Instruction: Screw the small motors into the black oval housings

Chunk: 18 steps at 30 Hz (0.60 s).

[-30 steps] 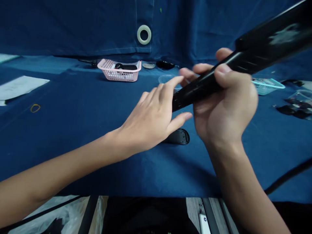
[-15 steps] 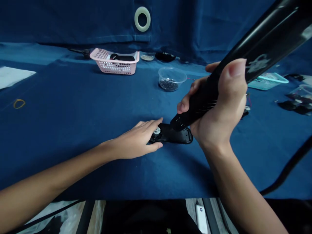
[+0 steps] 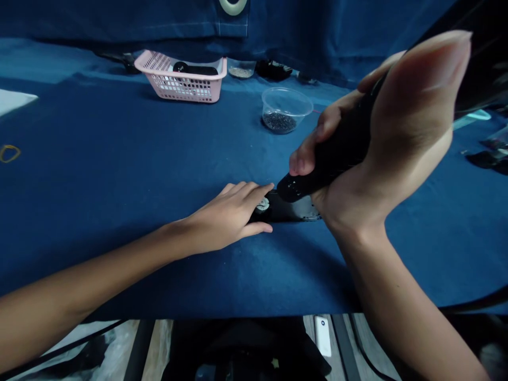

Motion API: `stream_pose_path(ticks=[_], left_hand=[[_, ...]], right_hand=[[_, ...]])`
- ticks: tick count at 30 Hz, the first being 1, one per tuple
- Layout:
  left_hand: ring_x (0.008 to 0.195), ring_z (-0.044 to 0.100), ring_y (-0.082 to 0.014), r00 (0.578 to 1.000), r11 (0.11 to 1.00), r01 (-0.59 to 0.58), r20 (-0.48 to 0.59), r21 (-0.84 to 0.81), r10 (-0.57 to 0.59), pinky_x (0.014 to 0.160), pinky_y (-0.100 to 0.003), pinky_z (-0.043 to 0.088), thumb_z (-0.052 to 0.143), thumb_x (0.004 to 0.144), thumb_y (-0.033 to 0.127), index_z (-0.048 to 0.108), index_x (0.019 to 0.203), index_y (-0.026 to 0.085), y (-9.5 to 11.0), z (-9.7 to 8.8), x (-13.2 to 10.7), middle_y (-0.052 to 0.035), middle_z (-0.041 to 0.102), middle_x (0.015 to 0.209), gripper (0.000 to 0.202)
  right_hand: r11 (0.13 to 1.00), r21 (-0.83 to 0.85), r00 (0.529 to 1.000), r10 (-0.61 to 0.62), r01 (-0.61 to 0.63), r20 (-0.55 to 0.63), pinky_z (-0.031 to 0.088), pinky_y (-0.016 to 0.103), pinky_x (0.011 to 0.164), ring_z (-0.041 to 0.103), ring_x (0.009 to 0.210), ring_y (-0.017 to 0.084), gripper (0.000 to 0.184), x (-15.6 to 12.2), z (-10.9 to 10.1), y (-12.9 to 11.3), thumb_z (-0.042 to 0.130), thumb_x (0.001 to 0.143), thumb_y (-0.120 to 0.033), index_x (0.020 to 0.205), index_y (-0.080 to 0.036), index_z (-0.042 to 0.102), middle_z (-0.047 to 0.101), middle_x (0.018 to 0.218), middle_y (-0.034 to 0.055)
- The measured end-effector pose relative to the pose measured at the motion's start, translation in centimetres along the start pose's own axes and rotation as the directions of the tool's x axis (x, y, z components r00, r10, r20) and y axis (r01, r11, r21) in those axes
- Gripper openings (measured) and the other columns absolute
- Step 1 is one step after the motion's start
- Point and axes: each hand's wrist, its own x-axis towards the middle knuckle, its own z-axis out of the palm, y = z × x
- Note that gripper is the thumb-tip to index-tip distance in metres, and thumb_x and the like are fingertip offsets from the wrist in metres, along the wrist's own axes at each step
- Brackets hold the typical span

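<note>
A long, narrow black plastic casing (image 3: 291, 210) lies on the blue-covered table, with a round whitish part (image 3: 262, 204) set near its left end. My left hand (image 3: 228, 217) holds that left end down, its thumb on the near side and its fingers on the far side. My right hand (image 3: 381, 143) is wrapped round a thick black electric screwdriver (image 3: 345, 143), tilted with its narrow lower end over the middle of the casing. Its bit does not show, so I cannot tell whether it touches. The right hand hides the casing's right end.
Behind the casing stands a clear plastic cup (image 3: 283, 108) of small dark pieces. A pink basket (image 3: 182, 90) with a black object inside is at the back left. A yellow rubber band (image 3: 9, 153) and white paper (image 3: 16, 101) lie far left. A dark cable (image 3: 476, 302) runs at right.
The view has tipped down and shifted a little. The screwdriver leans closer toward the camera, with its upper part now largely behind my right thumb. My left hand keeps its hold on the casing.
</note>
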Motion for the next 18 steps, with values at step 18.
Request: stream_pose_path(ticks=[18], left_hand=[[0.117,0.05,-0.0255,0.999,1.0,0.023,0.023,-0.015,-0.022,0.103,-0.038,0.038,0.055,0.094,0.049,0.034,0.145,0.016,0.09,-0.06,0.02,-0.0115,0.053,0.131,0.064]], right_hand=[[0.998,-0.064,1.0,0.004,-0.005,-0.006,0.026,0.026,0.032,0.04,0.036,0.009,0.047,-0.32,-0.1,0.55,0.055,0.082,-0.066,0.069,-0.022,0.049,0.043,0.053,-0.0037]])
